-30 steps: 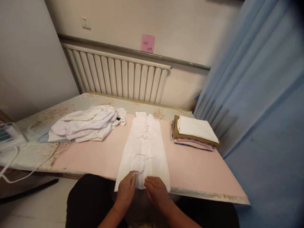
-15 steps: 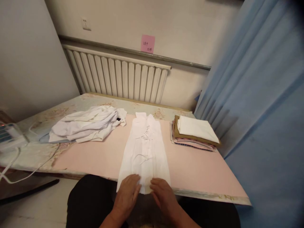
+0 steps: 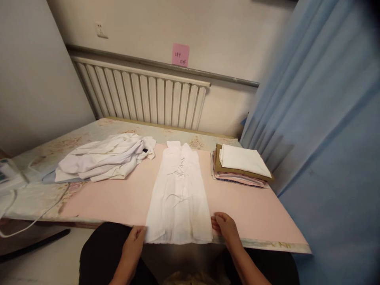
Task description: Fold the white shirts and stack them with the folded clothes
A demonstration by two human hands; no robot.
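A white collared shirt (image 3: 179, 190) lies face up in a long, narrow fold. Its collar points to the far side, and thin ties and gathers run down the middle. The hem reaches the table's near edge. At the lower left corner my left hand (image 3: 132, 243) is closed, with thumb and fingers pinching the side edge. My right hand (image 3: 227, 227) is at the lower right side edge, its fingers curled in against the cloth. The exact grip of its fingertips is partly hidden.
A loose heap of white clothes (image 3: 103, 158) lies on the left. On the right is a neat stack of folded clothes (image 3: 243, 162), white on top. A white cable (image 3: 38, 217) hangs at the left edge. A blue curtain (image 3: 320, 138) borders the right side; a radiator (image 3: 142, 95) stands behind.
My hands have moved apart from the middle of the hem to the shirt's two lower side edges. The lower part of the shirt now shows uncovered down to the hem.
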